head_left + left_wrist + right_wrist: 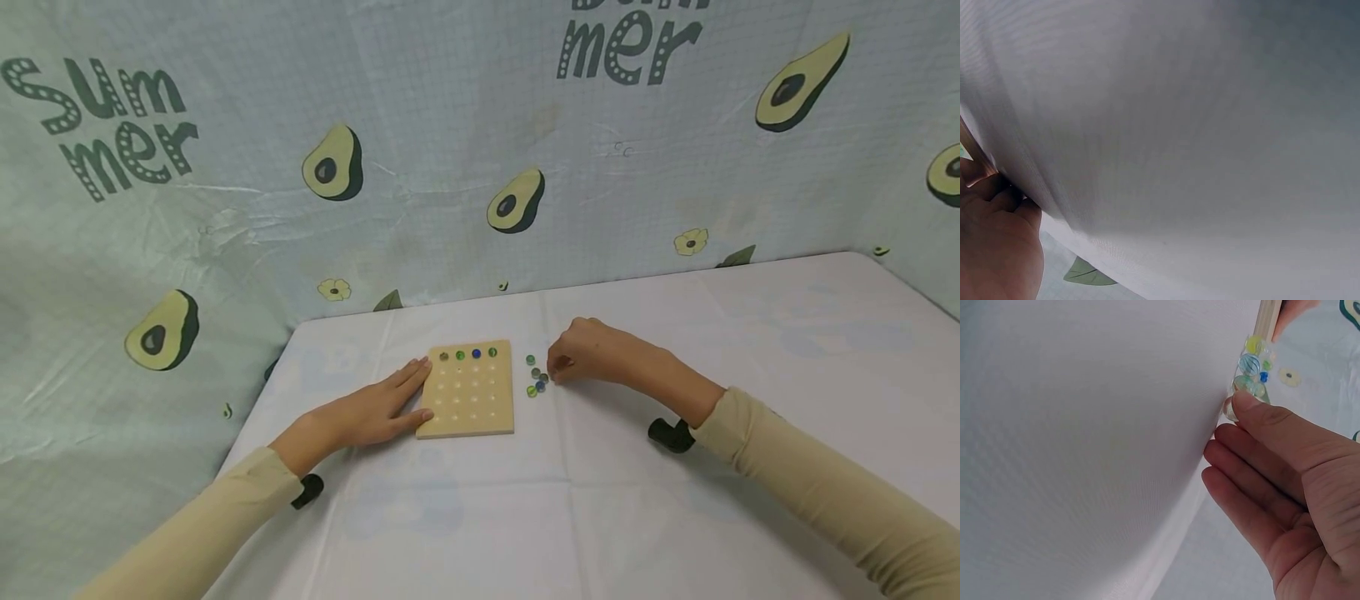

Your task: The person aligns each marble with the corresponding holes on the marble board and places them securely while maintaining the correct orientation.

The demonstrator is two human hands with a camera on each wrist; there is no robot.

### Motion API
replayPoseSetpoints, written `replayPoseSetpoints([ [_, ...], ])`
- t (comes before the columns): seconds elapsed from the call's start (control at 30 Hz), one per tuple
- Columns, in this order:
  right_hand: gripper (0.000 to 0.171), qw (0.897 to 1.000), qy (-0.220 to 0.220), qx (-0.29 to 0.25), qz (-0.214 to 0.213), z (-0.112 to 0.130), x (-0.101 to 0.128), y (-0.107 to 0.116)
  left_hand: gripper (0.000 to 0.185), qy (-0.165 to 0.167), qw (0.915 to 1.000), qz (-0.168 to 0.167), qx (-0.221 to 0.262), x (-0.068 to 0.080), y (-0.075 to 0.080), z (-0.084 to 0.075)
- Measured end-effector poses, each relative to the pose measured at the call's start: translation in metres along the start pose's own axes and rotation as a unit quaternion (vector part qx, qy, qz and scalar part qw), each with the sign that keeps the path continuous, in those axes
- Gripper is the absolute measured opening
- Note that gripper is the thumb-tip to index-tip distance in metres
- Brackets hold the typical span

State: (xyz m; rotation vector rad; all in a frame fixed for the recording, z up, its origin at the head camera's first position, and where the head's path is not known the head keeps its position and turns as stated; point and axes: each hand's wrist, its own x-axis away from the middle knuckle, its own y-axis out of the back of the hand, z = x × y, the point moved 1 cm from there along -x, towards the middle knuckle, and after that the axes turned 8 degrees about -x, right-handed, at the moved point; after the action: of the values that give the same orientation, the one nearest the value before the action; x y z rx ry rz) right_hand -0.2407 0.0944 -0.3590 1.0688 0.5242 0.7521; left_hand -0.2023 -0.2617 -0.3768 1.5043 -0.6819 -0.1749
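Observation:
A square wooden board (465,392) with rows of shallow hollows lies on the white-covered table. Across its far row sit several glass marbles, among them a blue marble (476,353). My left hand (375,412) rests at the board's left side, fingers extended and thumb on the near left corner. To the right of the board is a loose group of glass marbles, including a yellow-green marble (532,391). My right hand (588,352) is beside this group, its thumb against a clear marble (1229,409); the index finger is hidden behind the thumb.
The white cloth (480,525) covers the table and shows fold lines. Behind stands a hanging sheet (420,208) printed with avocados and lettering. A dark wrist device (671,435) sits under the right wrist, another (307,492) under the left.

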Motion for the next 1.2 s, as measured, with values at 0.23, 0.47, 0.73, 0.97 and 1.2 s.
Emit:
replayPoseSetpoints([
  [0.23, 0.009, 1.0, -0.002, 0.002, -0.007, -0.002, 0.004, 0.002, 0.092, -0.007, 0.9999, -0.008, -0.003, -0.001, -0.001, 0.001],
  [0.47, 0.013, 1.0, -0.003, 0.002, -0.018, 0.001, 0.006, 0.007, 0.092, -0.007, 1.0, -0.005, -0.003, -0.001, -0.002, 0.002],
  [0.73, 0.016, 0.999, 0.013, -0.011, -0.032, 0.006, 0.006, 0.011, 0.092, -0.007, 1.0, -0.003, 0.002, -0.001, -0.001, 0.002],
  [0.97, 0.015, 0.999, 0.027, -0.013, -0.041, 0.012, 0.002, 0.013, 0.091, -0.006, 0.9999, -0.004, 0.013, -0.001, -0.001, 0.003],
  [1.2, 0.014, 0.999, 0.028, -0.018, -0.039, 0.018, -0.006, 0.012, 0.091, -0.002, 0.9999, -0.007, 0.016, -0.001, -0.003, 0.002],
])
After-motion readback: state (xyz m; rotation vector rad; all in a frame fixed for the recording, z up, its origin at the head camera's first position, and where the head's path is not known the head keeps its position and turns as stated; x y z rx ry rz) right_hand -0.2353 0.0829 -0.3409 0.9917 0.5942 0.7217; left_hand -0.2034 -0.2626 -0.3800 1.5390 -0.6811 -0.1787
